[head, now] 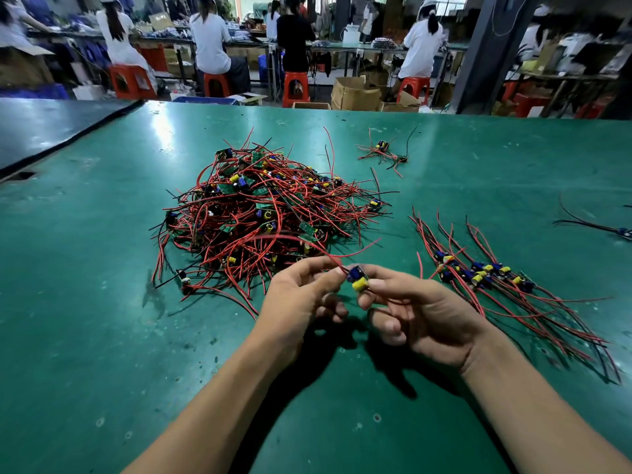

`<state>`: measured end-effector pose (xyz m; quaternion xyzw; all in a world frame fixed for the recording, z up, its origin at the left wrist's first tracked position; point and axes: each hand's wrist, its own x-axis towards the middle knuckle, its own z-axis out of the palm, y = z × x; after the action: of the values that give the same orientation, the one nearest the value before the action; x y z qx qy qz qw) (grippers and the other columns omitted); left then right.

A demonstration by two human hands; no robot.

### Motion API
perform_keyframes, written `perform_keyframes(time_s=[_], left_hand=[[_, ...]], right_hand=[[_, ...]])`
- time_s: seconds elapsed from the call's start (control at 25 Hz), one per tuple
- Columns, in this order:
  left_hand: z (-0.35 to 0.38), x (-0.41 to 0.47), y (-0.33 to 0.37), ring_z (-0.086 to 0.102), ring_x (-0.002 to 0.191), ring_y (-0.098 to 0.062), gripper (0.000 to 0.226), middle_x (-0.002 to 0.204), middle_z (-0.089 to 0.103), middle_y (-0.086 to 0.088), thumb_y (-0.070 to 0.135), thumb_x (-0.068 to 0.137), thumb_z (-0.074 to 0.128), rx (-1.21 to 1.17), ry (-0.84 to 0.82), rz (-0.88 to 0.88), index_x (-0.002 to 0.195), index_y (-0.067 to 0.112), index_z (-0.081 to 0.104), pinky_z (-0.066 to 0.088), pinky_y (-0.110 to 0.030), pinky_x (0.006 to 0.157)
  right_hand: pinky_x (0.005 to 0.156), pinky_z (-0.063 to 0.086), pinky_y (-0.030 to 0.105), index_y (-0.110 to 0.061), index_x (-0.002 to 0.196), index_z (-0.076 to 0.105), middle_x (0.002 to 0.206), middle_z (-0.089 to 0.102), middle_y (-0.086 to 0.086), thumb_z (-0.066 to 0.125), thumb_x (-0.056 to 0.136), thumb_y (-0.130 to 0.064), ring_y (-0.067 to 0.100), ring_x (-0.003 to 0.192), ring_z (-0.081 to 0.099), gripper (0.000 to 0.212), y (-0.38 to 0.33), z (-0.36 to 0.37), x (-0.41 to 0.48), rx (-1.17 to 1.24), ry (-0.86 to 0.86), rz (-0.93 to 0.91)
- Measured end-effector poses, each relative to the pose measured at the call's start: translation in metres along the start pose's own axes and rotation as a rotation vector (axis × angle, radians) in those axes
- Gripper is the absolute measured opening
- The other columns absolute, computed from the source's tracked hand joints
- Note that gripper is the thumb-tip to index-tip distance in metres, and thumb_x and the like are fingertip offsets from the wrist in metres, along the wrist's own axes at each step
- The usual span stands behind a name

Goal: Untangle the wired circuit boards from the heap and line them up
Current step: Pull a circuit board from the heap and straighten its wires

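Note:
A heap (263, 213) of small green circuit boards with red and black wires lies in the middle of the green table (102, 302). Just in front of it, both hands hold one board (358, 279) with a blue part and a yellow capacitor above the table. My left hand (301, 295) pinches its red wire right beside the board. My right hand (417, 313) pinches the board itself between thumb and fingers. The wires arc back toward the heap. To the right, a row of boards (478, 271) lies side by side, wires trailing toward me.
A small tangle of boards (383, 150) lies at the far right of the heap. Another board with black wires (608, 229) sits at the right edge. A dark mat (51, 128) covers the far left. Several seated people work at benches beyond the table.

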<state>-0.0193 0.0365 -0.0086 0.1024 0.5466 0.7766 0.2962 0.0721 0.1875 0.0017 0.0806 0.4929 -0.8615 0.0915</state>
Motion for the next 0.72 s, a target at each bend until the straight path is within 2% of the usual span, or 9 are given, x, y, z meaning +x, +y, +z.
perform_keyframes(time_s=[0.08,0.12,0.24,0.32,0.44,0.52,0.6,0.68,0.72], left_hand=[[-0.004,-0.002,0.006,0.057,0.047,-0.016,0.029,0.076,0.065,-0.011,0.023,0.075,0.074,-0.109,-0.068,-0.086,0.098,0.006,0.066,0.048,-0.021,0.042],[-0.005,-0.002,0.008,0.060,0.050,-0.016,0.033,0.078,0.068,-0.009,0.026,0.073,0.075,-0.143,-0.083,-0.107,0.098,0.007,0.066,0.051,-0.022,0.044],[-0.005,-0.001,0.008,0.070,0.068,-0.019,0.051,0.102,0.075,-0.008,0.024,0.067,0.077,-0.206,-0.078,-0.094,0.112,0.006,0.062,0.061,-0.028,0.065],[-0.006,0.002,0.007,0.072,0.082,-0.025,0.057,0.106,0.073,-0.010,0.018,0.069,0.075,-0.250,-0.051,-0.084,0.122,0.005,0.056,0.061,-0.032,0.076],[-0.009,0.004,0.007,0.073,0.080,-0.027,0.059,0.098,0.072,-0.011,0.016,0.064,0.075,-0.268,-0.062,-0.081,0.119,0.007,0.055,0.062,-0.034,0.073],[-0.010,0.002,0.008,0.072,0.070,-0.023,0.057,0.093,0.072,-0.010,0.016,0.060,0.077,-0.224,-0.130,-0.093,0.114,0.009,0.061,0.061,-0.031,0.067],[-0.011,0.001,0.008,0.069,0.064,-0.018,0.041,0.091,0.073,-0.009,0.013,0.060,0.078,-0.145,-0.216,-0.111,0.100,0.014,0.072,0.059,-0.028,0.064],[-0.011,-0.001,0.006,0.067,0.062,-0.014,0.024,0.086,0.072,-0.006,0.011,0.063,0.076,-0.069,-0.287,-0.120,0.086,0.015,0.076,0.057,-0.025,0.064],[-0.010,-0.002,0.005,0.068,0.063,-0.015,0.022,0.086,0.072,-0.007,0.012,0.065,0.077,-0.037,-0.308,-0.119,0.086,0.015,0.076,0.057,-0.024,0.064]], right_hand=[[0.039,0.041,0.019,-0.021,0.093,0.078,0.078,0.067,0.002,0.070,0.079,-0.015,0.008,0.046,0.054,0.017,-0.001,0.002,0.000,-0.033,-0.007,0.043],[0.039,0.041,0.019,-0.020,0.093,0.077,0.078,0.067,0.002,0.069,0.081,-0.013,0.009,0.046,0.054,0.017,-0.001,0.002,0.000,-0.032,0.004,0.068],[0.038,0.040,0.021,-0.016,0.103,0.069,0.078,0.066,0.006,0.069,0.077,-0.020,0.012,0.045,0.053,0.026,-0.001,-0.003,0.000,0.007,0.061,0.083],[0.041,0.043,0.023,-0.015,0.103,0.073,0.083,0.068,0.007,0.071,0.076,-0.026,0.014,0.050,0.055,0.029,0.000,-0.005,0.000,0.011,0.059,0.055],[0.046,0.048,0.023,-0.012,0.105,0.075,0.095,0.070,0.009,0.087,0.070,-0.029,0.014,0.057,0.058,0.041,0.000,-0.008,0.001,0.097,-0.008,-0.011],[0.044,0.046,0.020,-0.009,0.102,0.074,0.089,0.068,0.007,0.096,0.058,-0.026,0.010,0.052,0.055,0.052,0.000,-0.009,0.001,0.147,0.022,-0.055],[0.038,0.040,0.016,-0.009,0.093,0.073,0.075,0.065,0.002,0.092,0.062,-0.020,0.005,0.043,0.050,0.038,0.000,-0.011,0.004,0.100,0.109,-0.102],[0.036,0.037,0.013,-0.011,0.084,0.075,0.068,0.063,-0.001,0.075,0.075,-0.018,0.002,0.038,0.047,0.012,0.001,-0.010,0.006,0.058,0.168,-0.141],[0.036,0.036,0.012,-0.013,0.081,0.076,0.067,0.063,-0.002,0.070,0.078,-0.019,0.002,0.038,0.047,0.009,0.002,-0.009,0.007,0.057,0.172,-0.161]])
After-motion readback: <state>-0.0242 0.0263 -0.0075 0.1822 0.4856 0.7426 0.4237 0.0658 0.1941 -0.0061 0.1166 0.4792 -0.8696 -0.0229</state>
